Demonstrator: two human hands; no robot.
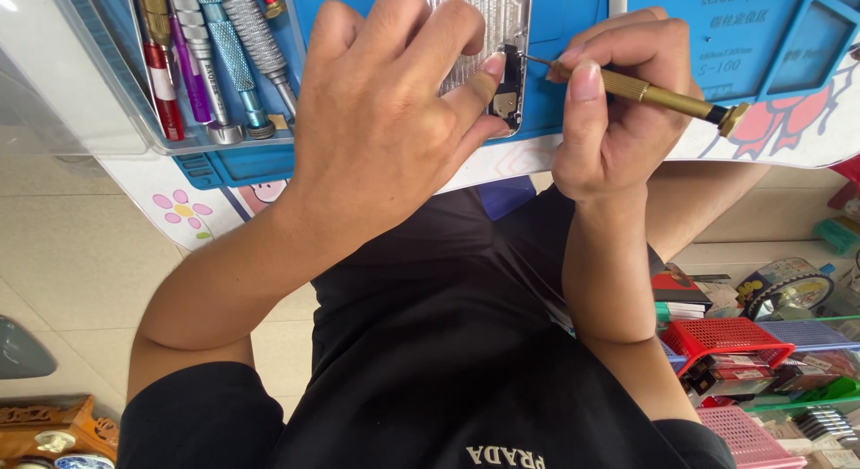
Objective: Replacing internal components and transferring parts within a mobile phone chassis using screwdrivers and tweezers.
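Left hand point(385, 120): lies flat over the opened phone point(488, 39), fingers spread, index fingertip pressed beside the dark part at its lower corner; judged a steadying grip so the body does not slide under the tool
Right hand point(618, 111): pinched narrow round the brass screwdriver point(654, 93), thumb and forefinger close to the tip, as one holds a pen, which looks meant for fine control
Screwdriver: slanted low, its thin tip touching the small dark assembly point(511, 88) at the phone's corner; the capped end points away to the right
Phone: on the blue work mat point(573, 21), mostly hidden under the left hand; only a silvery inner plate and the corner show
Tool tray point(107, 120): clear, just left of the left hand, with several drivers point(215, 57) lying side by side, red, purple, teal and steel handles
Obstruction: the left fingers crowd the corner, leaving a tight gap for the tip
Below the table: red point(726, 339) and pink baskets point(743, 433) with boxed goods, well apart from the work
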